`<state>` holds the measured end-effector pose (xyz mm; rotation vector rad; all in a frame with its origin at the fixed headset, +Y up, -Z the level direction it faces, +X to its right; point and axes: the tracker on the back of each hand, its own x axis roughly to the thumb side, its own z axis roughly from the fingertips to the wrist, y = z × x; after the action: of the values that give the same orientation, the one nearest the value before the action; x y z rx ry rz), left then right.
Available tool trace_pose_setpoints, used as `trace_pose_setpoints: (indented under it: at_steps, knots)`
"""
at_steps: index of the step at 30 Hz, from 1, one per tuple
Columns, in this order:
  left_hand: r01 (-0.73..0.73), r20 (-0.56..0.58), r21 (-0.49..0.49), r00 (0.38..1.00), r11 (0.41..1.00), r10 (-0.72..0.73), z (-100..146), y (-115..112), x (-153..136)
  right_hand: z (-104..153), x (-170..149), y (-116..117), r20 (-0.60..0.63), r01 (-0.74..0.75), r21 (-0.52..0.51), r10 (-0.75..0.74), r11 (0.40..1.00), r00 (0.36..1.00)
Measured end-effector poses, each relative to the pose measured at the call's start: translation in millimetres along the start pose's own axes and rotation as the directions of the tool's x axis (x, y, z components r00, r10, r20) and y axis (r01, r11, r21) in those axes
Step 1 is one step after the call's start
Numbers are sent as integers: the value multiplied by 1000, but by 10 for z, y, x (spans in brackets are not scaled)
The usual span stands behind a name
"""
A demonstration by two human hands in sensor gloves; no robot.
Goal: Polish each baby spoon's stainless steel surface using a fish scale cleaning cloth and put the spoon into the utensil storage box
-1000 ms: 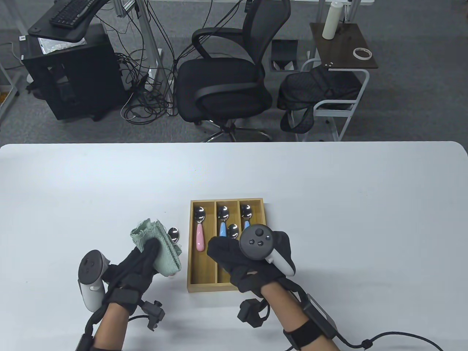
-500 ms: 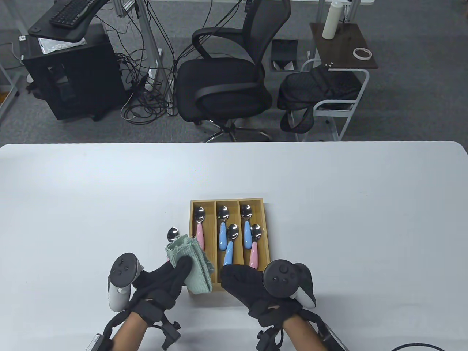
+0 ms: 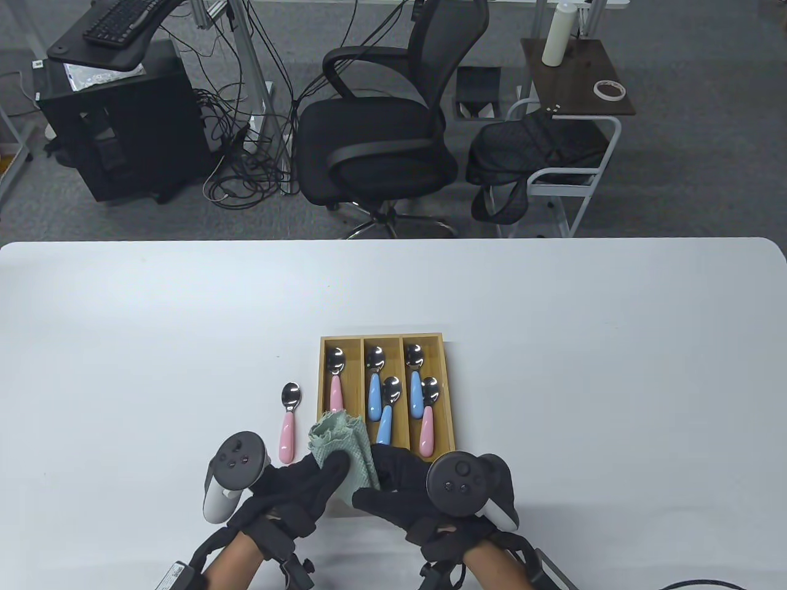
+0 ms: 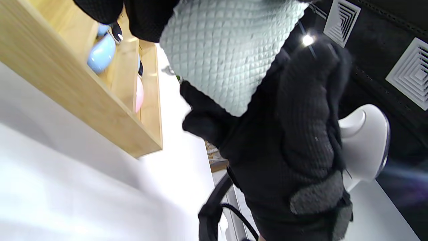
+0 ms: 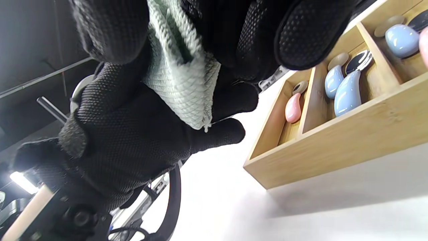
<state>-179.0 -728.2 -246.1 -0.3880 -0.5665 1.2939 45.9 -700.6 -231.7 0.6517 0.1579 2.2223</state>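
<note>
The green fish scale cloth is bunched between both hands over the near left corner of the wooden storage box. My left hand grips it with the thumb on top. My right hand pinches its right edge; in the right wrist view the cloth runs between those fingers. A pink-handled spoon lies on the table just left of the box, untouched. Inside the box lie several spoons: a pink one at left, two blue ones in the middle, a blue and a pink one at right.
The white table stretches wide around the box. Beyond its far edge stand an office chair and a side table. The box's near wall is close under both hands.
The left hand carried the cloth right and nearer, uncovering the pink spoon on the table. The right hand drew back out of the box and came left to take the cloth.
</note>
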Motion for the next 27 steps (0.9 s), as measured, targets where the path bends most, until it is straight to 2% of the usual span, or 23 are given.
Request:
trace_pose_setpoints:
  at_steps: [5, 8, 11, 14, 15, 16, 17, 18, 19, 21, 23, 27]
  knots:
    - [13, -3, -37, 1000, 999, -13, -29, -62, 9, 6, 19, 23, -46, -4, -97, -1, 995, 999]
    - [44, -7, -16, 999, 999, -44, -12, 26, -3, 9, -23, -51, -63, 13, -132, -22, 991, 998]
    - [42, -18, 168, 999, 985, -40, 66, 267, -39, 56, -51, -214, -83, -20, -213, 2, 977, 997]
    - [23, -93, 422, 996, 906, 18, 203, 588, -98, 132, -36, -421, -97, -138, -330, 112, 934, 989]
    - [72, -130, 475, 991, 877, -10, 235, 659, -114, 146, -39, -456, -102, -143, -344, 114, 928, 988]
    - [214, -232, 537, 967, 816, -101, 281, 754, -139, 160, -55, -497, -108, -129, -357, 97, 925, 989]
    - [336, -317, 547, 931, 767, -181, 302, 809, -158, 163, -71, -517, -107, -106, -362, 71, 926, 992]
    - [492, -432, 522, 857, 696, -282, 308, 853, -180, 163, -102, -537, -110, -66, -367, 27, 928, 994]
    - [602, -521, 476, 780, 641, -346, 300, 875, -199, 159, -125, -546, -112, -28, -367, -14, 930, 994]
    - [789, -668, 307, 577, 533, -470, 204, 869, -276, 142, -198, -556, -118, 64, -346, -111, 936, 987]
    - [841, -718, 173, 463, 512, -520, 87, 829, -359, 128, -249, -559, -124, 103, -337, -153, 936, 980]
    - [874, -759, -57, 276, 482, -590, -143, 707, -505, 112, -281, -561, -130, 125, -332, -177, 935, 976]
